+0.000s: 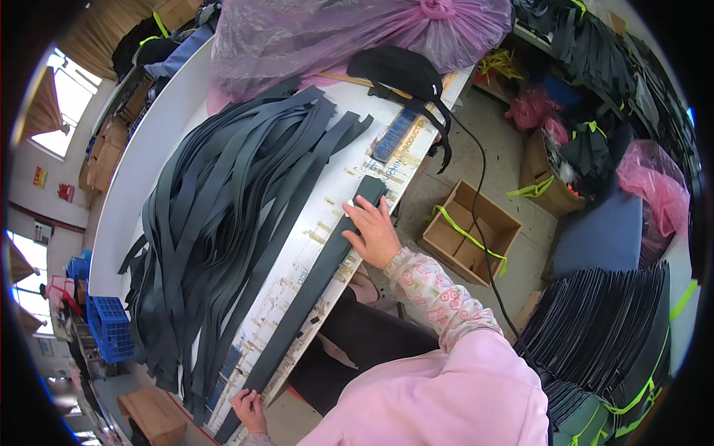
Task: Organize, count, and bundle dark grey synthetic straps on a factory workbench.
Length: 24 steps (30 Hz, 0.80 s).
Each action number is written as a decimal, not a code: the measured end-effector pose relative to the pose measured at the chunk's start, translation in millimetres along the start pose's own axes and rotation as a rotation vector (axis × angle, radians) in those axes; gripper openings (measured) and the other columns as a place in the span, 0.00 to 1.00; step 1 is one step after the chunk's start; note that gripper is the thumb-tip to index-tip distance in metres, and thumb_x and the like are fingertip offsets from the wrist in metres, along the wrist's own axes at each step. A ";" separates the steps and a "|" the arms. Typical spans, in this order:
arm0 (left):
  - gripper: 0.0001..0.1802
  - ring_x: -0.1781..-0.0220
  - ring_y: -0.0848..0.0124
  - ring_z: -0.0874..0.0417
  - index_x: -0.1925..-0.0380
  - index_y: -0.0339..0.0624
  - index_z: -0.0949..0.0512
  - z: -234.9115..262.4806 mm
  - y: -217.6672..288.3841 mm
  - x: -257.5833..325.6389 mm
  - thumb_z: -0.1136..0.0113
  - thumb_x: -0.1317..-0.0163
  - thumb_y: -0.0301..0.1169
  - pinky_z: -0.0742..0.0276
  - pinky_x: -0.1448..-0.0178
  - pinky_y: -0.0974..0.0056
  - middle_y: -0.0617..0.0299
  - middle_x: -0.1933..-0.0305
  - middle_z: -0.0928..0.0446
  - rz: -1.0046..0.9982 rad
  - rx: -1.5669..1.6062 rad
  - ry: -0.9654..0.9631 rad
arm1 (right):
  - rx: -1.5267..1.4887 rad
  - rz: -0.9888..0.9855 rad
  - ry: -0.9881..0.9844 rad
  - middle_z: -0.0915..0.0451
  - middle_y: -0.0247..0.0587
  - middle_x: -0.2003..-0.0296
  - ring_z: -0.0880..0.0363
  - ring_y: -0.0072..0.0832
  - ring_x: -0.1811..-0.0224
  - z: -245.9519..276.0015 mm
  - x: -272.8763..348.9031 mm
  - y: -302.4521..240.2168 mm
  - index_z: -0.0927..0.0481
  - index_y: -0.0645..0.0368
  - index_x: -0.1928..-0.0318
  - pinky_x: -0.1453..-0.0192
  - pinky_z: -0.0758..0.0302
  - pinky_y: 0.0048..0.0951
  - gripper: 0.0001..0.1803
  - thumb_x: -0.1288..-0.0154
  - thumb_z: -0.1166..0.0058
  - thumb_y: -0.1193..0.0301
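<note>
Pink sleeve (446, 386); both hands flat on long dark strip (312, 286).

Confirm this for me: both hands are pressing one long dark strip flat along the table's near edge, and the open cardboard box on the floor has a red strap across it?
Not quite. In the head view the cardboard box carries a yellow-green strap, not red. The rest holds: left hand and right hand press the dark strip at the table edge.
</note>
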<state>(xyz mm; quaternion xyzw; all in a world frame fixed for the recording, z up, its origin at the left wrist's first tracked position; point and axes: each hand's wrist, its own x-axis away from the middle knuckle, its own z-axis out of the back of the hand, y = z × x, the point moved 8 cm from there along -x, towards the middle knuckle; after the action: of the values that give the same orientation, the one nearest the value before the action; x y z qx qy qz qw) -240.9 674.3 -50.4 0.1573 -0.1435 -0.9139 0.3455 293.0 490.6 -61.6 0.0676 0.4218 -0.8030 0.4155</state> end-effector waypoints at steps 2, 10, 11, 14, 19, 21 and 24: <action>0.08 0.51 0.57 0.25 0.65 0.40 0.17 0.2 2.5 -3.1 0.31 0.47 0.22 0.29 0.45 0.57 0.54 0.55 0.22 0.014 -0.013 -0.054 | 0.011 -0.011 -0.013 0.23 0.43 0.43 0.37 0.44 0.29 2.7 -1.2 2.9 0.33 0.55 0.32 0.24 0.54 0.65 0.33 0.35 0.40 0.66; 0.10 0.51 0.55 0.22 0.64 0.42 0.16 3.9 6.2 -11.2 0.32 0.48 0.22 0.26 0.46 0.57 0.54 0.56 0.21 -0.010 -0.061 -0.126 | 0.099 0.257 -0.319 0.29 0.40 0.34 0.42 0.35 0.24 38.3 -44.9 15.0 0.41 0.53 0.27 0.24 0.58 0.68 0.46 0.50 0.48 0.84; 0.10 0.51 0.55 0.22 0.64 0.42 0.16 2.6 7.5 -14.6 0.32 0.48 0.22 0.26 0.46 0.57 0.54 0.56 0.21 -0.011 -0.069 -0.131 | 0.137 0.252 -0.436 0.35 0.39 0.29 0.44 0.35 0.23 36.1 -54.2 29.5 0.46 0.52 0.25 0.23 0.59 0.67 0.49 0.50 0.48 0.85; 0.10 0.51 0.55 0.21 0.64 0.42 0.16 5.7 9.9 -16.0 0.32 0.48 0.21 0.25 0.46 0.56 0.53 0.55 0.20 -0.016 -0.080 -0.157 | 0.218 0.222 -0.667 0.36 0.40 0.28 0.44 0.34 0.23 25.5 -69.2 52.6 0.50 0.49 0.23 0.22 0.59 0.65 0.51 0.48 0.47 0.84; 0.11 0.51 0.54 0.20 0.64 0.42 0.16 6.0 11.6 -18.4 0.31 0.49 0.20 0.25 0.46 0.56 0.52 0.55 0.20 -0.036 -0.106 -0.184 | 0.245 0.312 -0.820 0.39 0.36 0.26 0.44 0.32 0.23 13.9 -74.6 60.2 0.52 0.44 0.23 0.22 0.58 0.64 0.54 0.50 0.43 0.84; 0.11 0.51 0.54 0.20 0.65 0.42 0.16 6.3 9.5 -17.4 0.31 0.49 0.20 0.25 0.46 0.56 0.52 0.56 0.20 -0.026 -0.100 -0.182 | 0.241 0.342 -0.804 0.40 0.36 0.26 0.43 0.31 0.24 11.5 -79.1 57.8 0.52 0.44 0.23 0.22 0.58 0.64 0.55 0.50 0.41 0.83; 0.10 0.52 0.54 0.20 0.66 0.42 0.16 4.4 6.1 -16.8 0.31 0.50 0.20 0.24 0.46 0.56 0.52 0.56 0.20 -0.010 -0.090 -0.181 | 0.277 0.382 -0.833 0.40 0.35 0.26 0.41 0.31 0.25 0.8 -79.5 58.3 0.52 0.44 0.23 0.22 0.56 0.65 0.56 0.50 0.38 0.81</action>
<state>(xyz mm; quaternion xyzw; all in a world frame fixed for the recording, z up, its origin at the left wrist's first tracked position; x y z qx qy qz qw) -227.1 682.0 -41.0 0.0593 -0.1321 -0.9317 0.3332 386.8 521.1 -60.8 -0.1292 0.0886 -0.7197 0.6764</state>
